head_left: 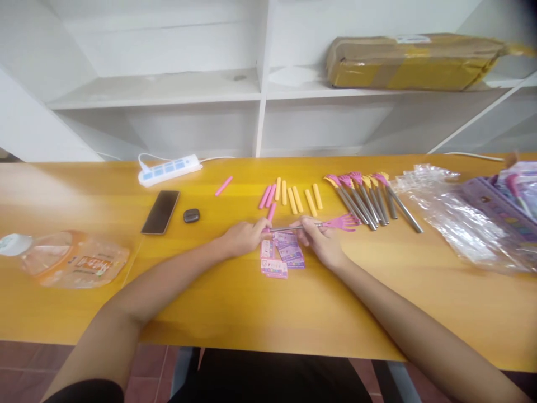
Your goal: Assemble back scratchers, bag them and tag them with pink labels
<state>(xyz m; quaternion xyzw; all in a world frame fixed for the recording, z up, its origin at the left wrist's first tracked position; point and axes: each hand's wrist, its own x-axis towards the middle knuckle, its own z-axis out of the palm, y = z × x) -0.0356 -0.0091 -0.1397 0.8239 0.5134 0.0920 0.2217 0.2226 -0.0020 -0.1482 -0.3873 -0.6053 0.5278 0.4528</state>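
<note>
A back scratcher with a thin metal rod and a pink hand-shaped head (340, 222) lies level between my two hands. My right hand (321, 240) is closed round the rod close to the head. At the rod's other end my left hand (245, 238) pinches it, and a bit of pink shows at the fingertips; whether that is a separate sleeve I cannot tell. Below the rod lie pink and purple printed cards (274, 267), partly overlapping. Just beyond my left fingers are pink tubes (265, 197), with several yellow tubes (295, 200) to their right.
Several back scratchers (369, 201) lie right of the tubes, beside clear plastic bags (453, 218) and a purple package (495, 201). Leftward are a phone (160, 212), a small black case (191, 215), a power strip (170, 170) and a plastic bottle (79, 260). A taped box (411, 64) sits on the shelf.
</note>
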